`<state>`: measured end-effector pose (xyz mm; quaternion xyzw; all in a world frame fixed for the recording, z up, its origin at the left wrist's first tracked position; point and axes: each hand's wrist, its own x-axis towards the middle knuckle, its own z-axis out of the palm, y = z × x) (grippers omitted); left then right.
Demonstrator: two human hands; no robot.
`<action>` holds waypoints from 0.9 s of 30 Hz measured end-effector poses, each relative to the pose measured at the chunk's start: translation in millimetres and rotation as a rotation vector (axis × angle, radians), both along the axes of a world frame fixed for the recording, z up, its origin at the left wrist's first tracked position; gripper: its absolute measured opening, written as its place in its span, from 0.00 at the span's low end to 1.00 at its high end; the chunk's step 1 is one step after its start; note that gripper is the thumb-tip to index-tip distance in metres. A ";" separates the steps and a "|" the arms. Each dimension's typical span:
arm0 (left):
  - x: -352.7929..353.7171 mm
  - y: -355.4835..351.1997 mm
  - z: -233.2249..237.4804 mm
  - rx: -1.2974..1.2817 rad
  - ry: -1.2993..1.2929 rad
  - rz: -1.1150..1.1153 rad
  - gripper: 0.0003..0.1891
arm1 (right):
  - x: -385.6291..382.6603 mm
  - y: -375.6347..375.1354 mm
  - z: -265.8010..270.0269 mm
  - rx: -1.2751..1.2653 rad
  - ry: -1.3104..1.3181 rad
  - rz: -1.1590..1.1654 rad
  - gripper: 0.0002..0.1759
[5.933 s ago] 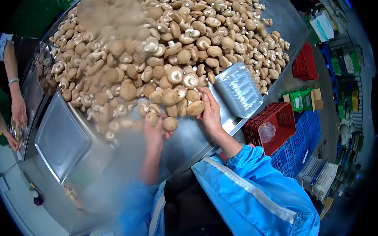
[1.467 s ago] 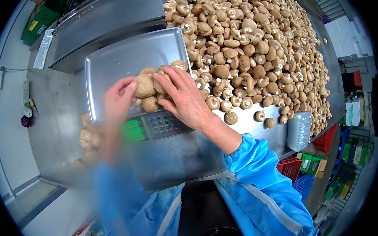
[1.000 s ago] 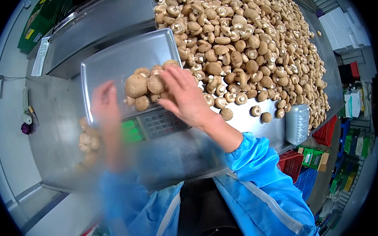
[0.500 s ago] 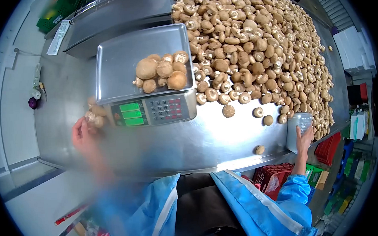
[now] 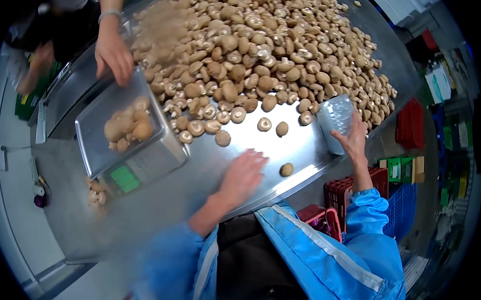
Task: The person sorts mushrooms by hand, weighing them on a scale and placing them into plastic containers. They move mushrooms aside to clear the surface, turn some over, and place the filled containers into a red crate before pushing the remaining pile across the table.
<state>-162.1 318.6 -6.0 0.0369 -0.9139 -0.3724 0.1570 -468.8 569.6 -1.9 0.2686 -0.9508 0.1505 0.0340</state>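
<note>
My left hand is over the bare metal near the table's front edge, slightly blurred, fingers stretched out and nothing seen in them. A few loose mushrooms lie ahead of it, and a single brown mushroom sits to its right. My right hand grips the near end of a stack of clear plastic trays, thumb on one side and fingers on the other. The stack stands at the right edge of a big mushroom heap. To the left, a digital scale carries several mushrooms on its metal pan.
A co-worker's hand reaches to the far edge of the scale pan. Some mushrooms lie left of the scale. Red crates and a blue crate stand below the table's front edge on the right.
My left hand has left the mushrooms beside the scale and moved right across the table. My view has turned right. A co-worker's hand has come in at the scale pan.
</note>
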 end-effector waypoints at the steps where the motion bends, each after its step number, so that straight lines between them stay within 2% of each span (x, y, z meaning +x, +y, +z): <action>1: -16.7 18.9 -5.3 -0.050 -0.031 -0.109 0.26 | 2.6 -5.5 4.2 -0.003 -0.004 -0.023 0.54; 7: -74.7 79.4 -43.8 -0.176 -0.143 -0.461 0.26 | 7.1 -9.0 7.0 -0.029 0.035 -0.043 0.53; 8: -77.5 84.2 -53.2 -0.193 -0.077 -0.452 0.21 | 5.2 -9.1 6.3 -0.030 0.031 -0.035 0.53; 11: -85.2 91.0 -65.1 -0.235 -0.245 -0.517 0.18 | 3.1 -12.6 7.2 -0.016 0.025 -0.050 0.52; 14: -82.8 80.7 -57.0 -0.095 -0.261 -0.537 0.12 | 1.1 -11.7 3.9 0.001 0.032 -0.056 0.52; 20: -58.3 67.4 -88.8 -0.131 0.026 -0.461 0.08 | 6.2 -14.0 10.9 -0.012 0.028 -0.068 0.52; 23: -54.1 46.8 -73.7 -0.067 -0.049 -0.384 0.07 | 12.9 -22.5 13.4 -0.010 0.043 -0.035 0.49; 27: -65.7 -4.7 -62.1 -0.142 0.136 -0.057 0.07 | 21.6 -28.5 16.8 -0.067 0.090 -0.024 0.46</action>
